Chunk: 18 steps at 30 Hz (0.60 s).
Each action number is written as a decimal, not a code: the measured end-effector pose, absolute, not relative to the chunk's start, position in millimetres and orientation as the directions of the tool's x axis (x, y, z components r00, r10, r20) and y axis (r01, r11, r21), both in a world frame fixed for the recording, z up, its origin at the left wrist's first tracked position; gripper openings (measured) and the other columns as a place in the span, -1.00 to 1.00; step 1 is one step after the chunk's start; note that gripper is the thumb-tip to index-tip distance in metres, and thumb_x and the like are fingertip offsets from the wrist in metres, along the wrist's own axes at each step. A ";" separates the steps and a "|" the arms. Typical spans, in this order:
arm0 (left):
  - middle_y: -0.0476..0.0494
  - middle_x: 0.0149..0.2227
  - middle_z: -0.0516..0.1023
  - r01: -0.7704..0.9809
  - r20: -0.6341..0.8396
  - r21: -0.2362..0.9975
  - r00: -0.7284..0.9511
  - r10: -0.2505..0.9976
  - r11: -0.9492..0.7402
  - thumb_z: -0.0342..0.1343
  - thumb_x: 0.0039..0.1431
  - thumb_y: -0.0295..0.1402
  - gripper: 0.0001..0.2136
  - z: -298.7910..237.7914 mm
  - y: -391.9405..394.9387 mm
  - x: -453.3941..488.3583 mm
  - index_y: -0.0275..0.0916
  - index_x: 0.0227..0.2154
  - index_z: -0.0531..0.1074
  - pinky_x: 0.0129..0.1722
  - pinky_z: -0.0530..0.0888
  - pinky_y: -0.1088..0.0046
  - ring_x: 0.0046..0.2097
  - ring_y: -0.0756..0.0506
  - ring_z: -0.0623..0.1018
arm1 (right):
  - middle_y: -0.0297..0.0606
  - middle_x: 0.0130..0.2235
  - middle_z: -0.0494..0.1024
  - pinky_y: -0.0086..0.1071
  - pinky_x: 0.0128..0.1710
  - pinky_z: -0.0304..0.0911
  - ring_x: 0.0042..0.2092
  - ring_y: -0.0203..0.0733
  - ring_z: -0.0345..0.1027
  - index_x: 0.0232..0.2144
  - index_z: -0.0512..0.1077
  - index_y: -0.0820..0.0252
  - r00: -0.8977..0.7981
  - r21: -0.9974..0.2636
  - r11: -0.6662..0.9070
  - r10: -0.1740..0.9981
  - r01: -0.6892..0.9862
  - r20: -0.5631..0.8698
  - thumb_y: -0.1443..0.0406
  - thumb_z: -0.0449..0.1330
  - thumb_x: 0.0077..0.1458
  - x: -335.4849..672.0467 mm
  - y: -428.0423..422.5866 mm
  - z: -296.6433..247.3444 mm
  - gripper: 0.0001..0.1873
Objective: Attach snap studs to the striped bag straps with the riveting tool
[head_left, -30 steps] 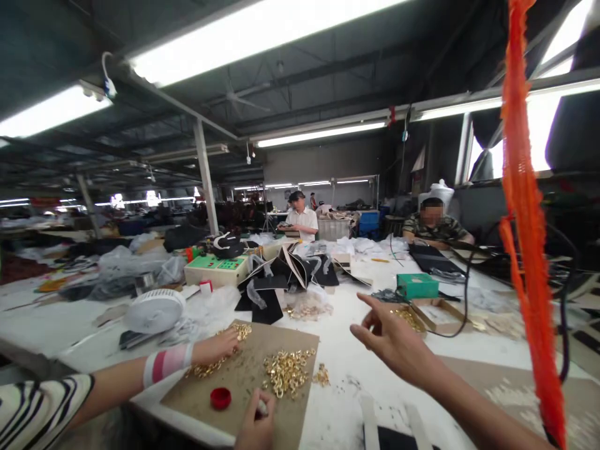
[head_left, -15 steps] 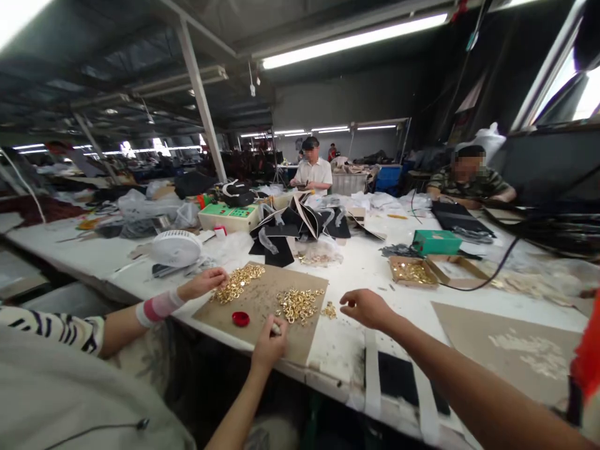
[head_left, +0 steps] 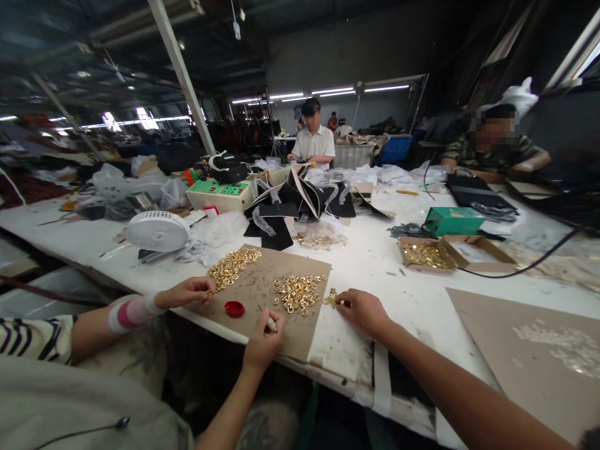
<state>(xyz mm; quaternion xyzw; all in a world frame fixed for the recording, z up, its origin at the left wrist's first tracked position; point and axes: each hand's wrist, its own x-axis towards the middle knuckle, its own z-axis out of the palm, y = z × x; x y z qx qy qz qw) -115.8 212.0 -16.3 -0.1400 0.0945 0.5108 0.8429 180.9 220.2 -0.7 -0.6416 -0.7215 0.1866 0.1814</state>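
- Right hand [head_left: 363, 310] rests on white table [head_left: 403, 300], fingertips pinched at small cluster of gold rings [head_left: 330, 298] just off cardboard sheet's [head_left: 262, 294] right edge; whether a ring is gripped, cannot tell.
- Left hand [head_left: 263, 340] at sheet's near edge, fingers closed on small pale object [head_left: 271, 324].
- Main ring pile [head_left: 296, 292] lies mid-sheet; red cap [head_left: 234, 308] beside it.
- Co-worker's hand [head_left: 187, 291], banded wrist, touches second ring pile [head_left: 232, 267].

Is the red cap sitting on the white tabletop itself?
No, the red cap lies on the brown cardboard sheet, between the two heaps of gold rings, not on the bare white table.
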 end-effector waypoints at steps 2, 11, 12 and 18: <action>-0.01 -0.50 0.54 -0.885 -0.313 -0.162 0.466 0.828 0.437 -0.18 0.51 -0.27 -0.60 -17.9 212.6 -115.6 -0.19 -0.40 0.46 -0.37 0.55 0.74 -0.43 0.10 0.62 | -0.33 -0.11 0.66 -0.37 -0.15 0.22 -0.13 -0.16 0.50 -0.16 0.64 -0.05 -0.124 -0.491 0.123 0.992 0.863 0.030 0.26 0.17 0.21 182.6 219.5 -0.5 -0.75; -0.04 -0.53 0.51 -0.885 -0.308 -0.180 0.465 0.830 0.429 -0.22 0.52 -0.27 -0.60 -15.4 214.9 -114.6 -0.13 -0.39 0.43 -0.43 0.59 0.66 -0.46 0.04 0.61 | -0.25 -0.17 0.69 -0.32 -0.13 0.30 -0.15 -0.10 0.54 -0.22 0.65 0.08 -0.034 -0.583 0.036 0.999 0.812 0.015 0.28 0.20 0.15 191.5 213.3 7.4 -0.78; -0.03 -0.53 0.51 -0.888 -0.315 -0.168 0.459 0.830 0.428 -0.22 0.52 -0.29 -0.61 -14.3 214.5 -114.2 -0.13 -0.39 0.43 -0.44 0.58 0.66 -0.47 0.04 0.60 | -0.25 -0.18 0.70 -0.32 -0.12 0.32 -0.16 -0.11 0.55 -0.21 0.65 0.09 -0.010 -0.608 0.014 1.000 0.794 0.011 0.26 0.20 0.16 196.1 207.6 9.4 -0.77; 0.02 -0.54 0.48 -0.909 -0.379 -0.017 0.391 0.839 0.416 -0.10 0.47 -0.42 -0.70 -4.6 214.0 -110.3 -0.16 -0.41 0.39 -0.46 0.51 0.76 -0.49 0.09 0.56 | -0.29 -0.23 0.71 -0.34 -0.14 0.38 -0.20 -0.12 0.58 -0.20 0.65 0.10 0.121 -0.699 -0.094 0.993 0.709 -0.010 0.18 0.18 0.20 229.4 145.5 25.5 -0.73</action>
